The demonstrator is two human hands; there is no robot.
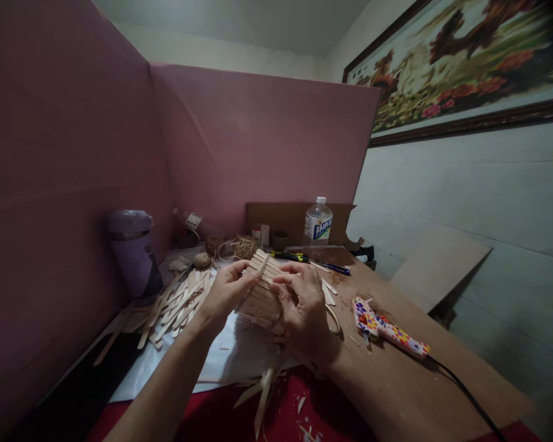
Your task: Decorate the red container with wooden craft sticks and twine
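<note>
Between my hands is a small panel of wooden craft sticks [263, 293] set side by side, with a strip running across its upper part. My left hand [230, 287] grips its left edge, thumb on the face. My right hand [303, 301] is closed at its right side, thumb and fingers pinching near the strip; whether they hold a smaller piece I cannot tell. Loose craft sticks [184, 305] lie heaped left of my left hand. A ball of twine [245, 247] sits behind the panel. Part of a pale ring [334, 319] shows beside my right wrist.
A flower-patterned glue gun [387, 328] with a black cord lies at the right. Behind are a clear bottle [318, 224], a yellow-black utility knife [291, 256] and a blue pen [335, 268]. A purple tumbler [136, 255] stands left. Wood scraps [262, 393] lie in front.
</note>
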